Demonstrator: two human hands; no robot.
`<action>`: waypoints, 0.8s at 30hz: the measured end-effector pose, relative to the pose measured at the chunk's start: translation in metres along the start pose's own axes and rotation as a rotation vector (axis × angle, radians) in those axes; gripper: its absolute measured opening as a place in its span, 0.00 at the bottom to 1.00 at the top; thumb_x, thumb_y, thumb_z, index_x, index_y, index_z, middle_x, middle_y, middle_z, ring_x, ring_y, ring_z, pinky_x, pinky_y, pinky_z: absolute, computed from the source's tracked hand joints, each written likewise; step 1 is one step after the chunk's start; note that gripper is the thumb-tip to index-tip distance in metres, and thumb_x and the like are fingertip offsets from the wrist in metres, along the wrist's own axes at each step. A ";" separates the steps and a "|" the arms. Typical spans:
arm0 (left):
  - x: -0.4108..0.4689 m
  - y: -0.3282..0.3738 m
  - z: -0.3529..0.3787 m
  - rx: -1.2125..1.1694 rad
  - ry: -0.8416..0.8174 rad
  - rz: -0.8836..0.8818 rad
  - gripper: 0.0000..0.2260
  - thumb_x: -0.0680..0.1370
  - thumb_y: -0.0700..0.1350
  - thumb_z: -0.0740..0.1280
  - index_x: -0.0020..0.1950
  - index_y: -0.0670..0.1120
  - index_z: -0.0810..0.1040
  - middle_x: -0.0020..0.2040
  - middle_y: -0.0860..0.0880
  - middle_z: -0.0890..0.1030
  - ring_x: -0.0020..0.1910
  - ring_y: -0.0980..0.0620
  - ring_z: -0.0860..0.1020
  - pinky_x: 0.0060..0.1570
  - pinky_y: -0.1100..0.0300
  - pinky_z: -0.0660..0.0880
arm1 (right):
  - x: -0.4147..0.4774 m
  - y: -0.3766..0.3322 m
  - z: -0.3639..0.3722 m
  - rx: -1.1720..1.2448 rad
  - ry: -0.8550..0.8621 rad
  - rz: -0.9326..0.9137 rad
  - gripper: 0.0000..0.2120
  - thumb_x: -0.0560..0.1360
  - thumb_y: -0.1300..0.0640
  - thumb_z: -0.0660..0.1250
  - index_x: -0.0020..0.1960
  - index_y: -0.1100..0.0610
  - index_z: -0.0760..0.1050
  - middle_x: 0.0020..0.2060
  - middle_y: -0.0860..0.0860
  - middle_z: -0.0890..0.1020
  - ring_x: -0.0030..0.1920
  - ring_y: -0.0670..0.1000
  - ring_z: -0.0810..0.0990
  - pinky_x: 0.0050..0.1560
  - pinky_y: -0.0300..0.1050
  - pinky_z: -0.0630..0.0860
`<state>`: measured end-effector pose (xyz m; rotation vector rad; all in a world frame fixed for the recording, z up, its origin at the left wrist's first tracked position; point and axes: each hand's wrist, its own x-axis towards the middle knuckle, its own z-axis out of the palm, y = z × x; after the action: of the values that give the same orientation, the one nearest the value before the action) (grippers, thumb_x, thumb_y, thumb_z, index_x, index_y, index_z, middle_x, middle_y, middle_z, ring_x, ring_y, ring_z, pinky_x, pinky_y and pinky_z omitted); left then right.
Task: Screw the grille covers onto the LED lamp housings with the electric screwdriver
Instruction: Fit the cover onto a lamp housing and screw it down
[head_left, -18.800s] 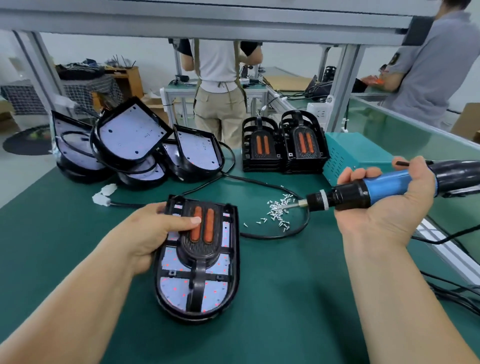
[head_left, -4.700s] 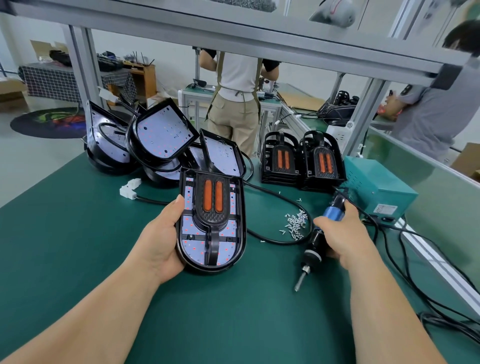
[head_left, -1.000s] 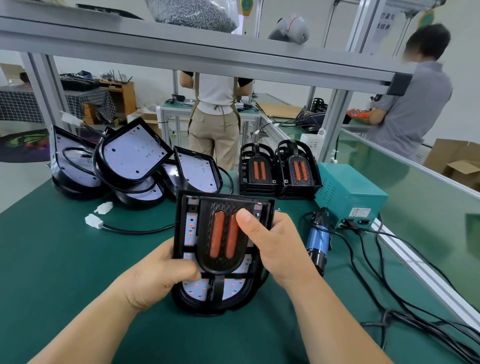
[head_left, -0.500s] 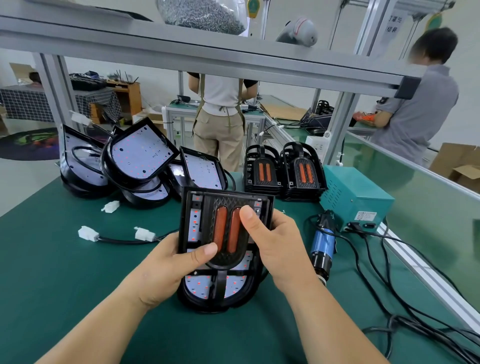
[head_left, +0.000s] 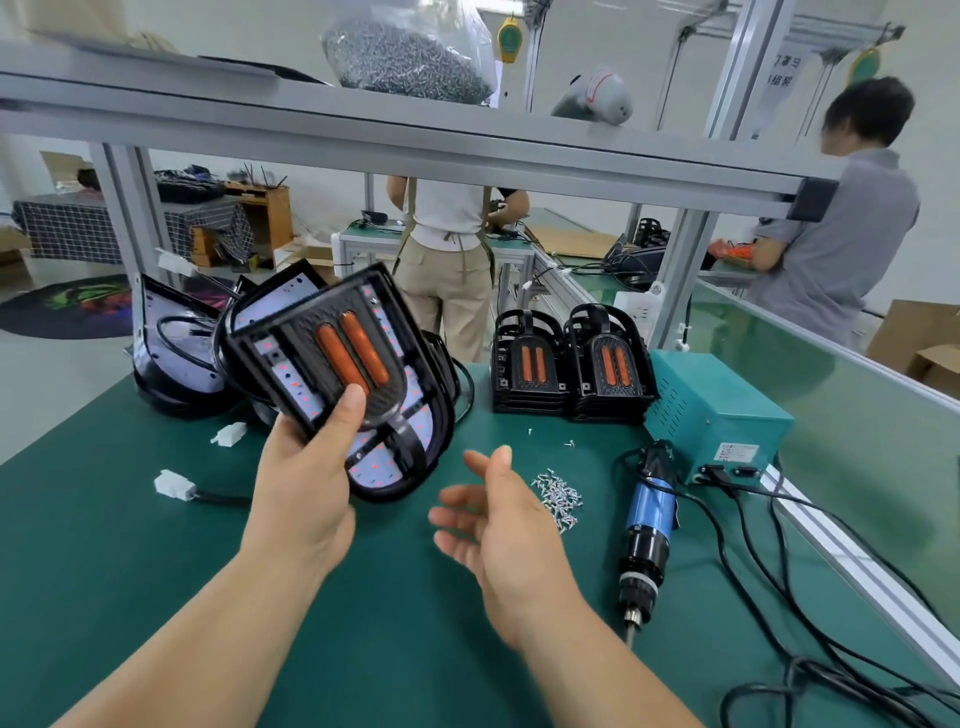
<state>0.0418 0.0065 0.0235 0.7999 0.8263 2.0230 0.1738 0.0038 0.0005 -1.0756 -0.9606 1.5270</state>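
**One covered lamp up in the left hand, right hand free**

We start at the left thumb (head_left: 353, 405), pressed flat on the lower end of the black grille cover (head_left: 332, 358). The other fingers are curled behind the lamp, out of sight. So our left hand (head_left: 301, 483) grips one LED lamp housing (head_left: 387, 460), which is lifted off the mat and tilted with its rounded end down. The cover sits on its face and shows two orange strips.

Our right hand (head_left: 501, 525) hovers just beside the lamp without touching it. Its palm is turned inward, and its fingers (head_left: 454, 519) are loosely spread and hold nothing.

Just beyond that hand, one small pile of loose screws (head_left: 558, 493) lies on the green mat (head_left: 104, 545). Two strays sit farther back. Next to the pile is one electric screwdriver (head_left: 649, 525), lying flat with its blue grip up and its bit pointing toward us. Its cable runs to one teal power box (head_left: 722, 410).

Behind the screws stand two stacks of grille covers (head_left: 566, 364), touching side by side. On the left is a heap of bare housings (head_left: 171, 353). We cannot count them, because the held lamp hides part of the heap. Two white connectors (head_left: 174, 486) lie on the mat near it.

Overhead, one clear bag of screws (head_left: 410, 52) rests on the shelf rail. Two people (head_left: 452, 249) stand at benches farther back.
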 end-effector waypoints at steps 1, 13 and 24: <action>0.002 0.000 0.005 -0.057 0.047 -0.021 0.13 0.77 0.43 0.67 0.62 0.47 0.79 0.56 0.50 0.86 0.56 0.50 0.83 0.59 0.47 0.78 | -0.001 0.000 0.001 0.018 -0.018 0.052 0.17 0.83 0.41 0.54 0.57 0.49 0.76 0.41 0.54 0.81 0.40 0.52 0.81 0.42 0.45 0.79; -0.022 -0.011 0.000 -0.301 -0.058 -0.356 0.20 0.75 0.53 0.64 0.59 0.44 0.85 0.59 0.43 0.84 0.57 0.44 0.83 0.47 0.47 0.83 | 0.003 -0.006 0.001 0.355 -0.127 0.368 0.14 0.82 0.53 0.63 0.52 0.62 0.81 0.40 0.58 0.83 0.34 0.52 0.82 0.40 0.45 0.82; -0.015 -0.007 -0.023 -0.231 -0.220 -0.648 0.19 0.71 0.53 0.67 0.51 0.41 0.87 0.57 0.39 0.84 0.52 0.40 0.85 0.44 0.44 0.83 | 0.013 -0.005 -0.009 0.413 -0.172 0.226 0.13 0.77 0.67 0.59 0.52 0.68 0.82 0.50 0.62 0.84 0.49 0.61 0.84 0.53 0.53 0.82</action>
<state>0.0348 -0.0090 0.0006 0.5206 0.6072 1.3934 0.1821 0.0181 0.0000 -0.7837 -0.6089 1.9266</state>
